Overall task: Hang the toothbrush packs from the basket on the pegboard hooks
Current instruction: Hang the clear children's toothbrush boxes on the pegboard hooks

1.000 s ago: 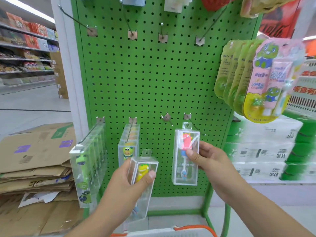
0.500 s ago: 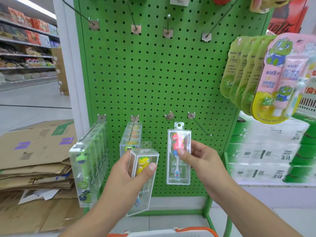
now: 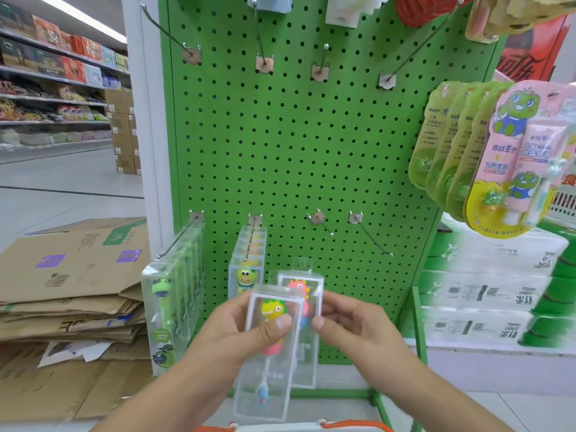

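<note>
The left hand [image 3: 230, 335] grips a clear toothbrush pack with a yellow dinosaur [image 3: 271, 310], its thumb pressed across the front face and its fingers curled behind the left edge. The right hand [image 3: 358, 332] holds a second clear pack with a pink dinosaur [image 3: 307, 294], thumb on the front near the right edge and fingers wrapped behind it. The yellow pack sits nearer and overlaps the left part of the pink one; both are low in front of the green pegboard [image 3: 296, 145], below its lower row of hooks and on none of them. In that row, the far-left hook [image 3: 177, 241] carries a line of green-dinosaur packs [image 3: 170, 307], the next hook [image 3: 251, 241] carries more packs [image 3: 247, 275], and the two hooks to the right [image 3: 324, 226] [image 3: 372, 238] are bare. Carded toothpaste sets [image 3: 486, 151] hang at the right edge of the board. Flattened cardboard boxes [image 3: 71, 275] lie stacked on the floor at the left. An orange basket handle [image 3: 352, 424] shows at the bottom edge, near the person
</note>
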